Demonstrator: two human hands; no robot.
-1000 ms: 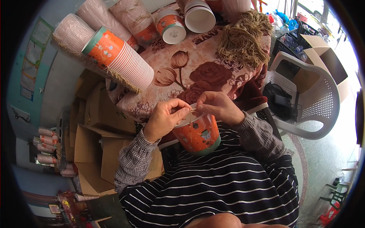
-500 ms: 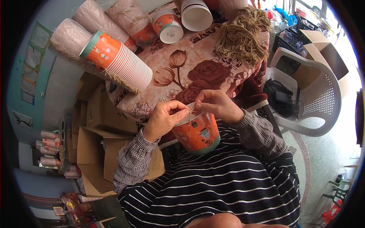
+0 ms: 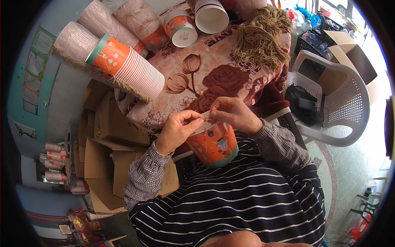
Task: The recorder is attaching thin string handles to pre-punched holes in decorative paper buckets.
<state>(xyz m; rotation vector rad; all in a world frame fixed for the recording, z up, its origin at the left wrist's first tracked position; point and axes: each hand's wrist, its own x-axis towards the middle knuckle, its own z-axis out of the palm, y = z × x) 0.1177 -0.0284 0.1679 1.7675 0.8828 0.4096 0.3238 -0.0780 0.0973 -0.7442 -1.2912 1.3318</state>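
An orange paper bucket with a green base and printed figures stands upright, slightly tilted, on my lap against the table edge. At its rim, my left hand is closed in a pinch on a thin tan string. My right hand pinches the same string from the other side, thumb against forefinger. The two hands' fingertips nearly meet over the rim and hide part of it. A heap of matching tan strings lies on the far right of the table.
Stacked striped buckets lie on the table's left, with strings draped along them. More buckets stand at the back on the flowered tablecloth. Open cardboard boxes are at my left, a grey plastic chair at my right.
My right hand's fingers have shifted slightly at the rim, and the string between the hands looks different. The bucket and my left hand have hardly moved.
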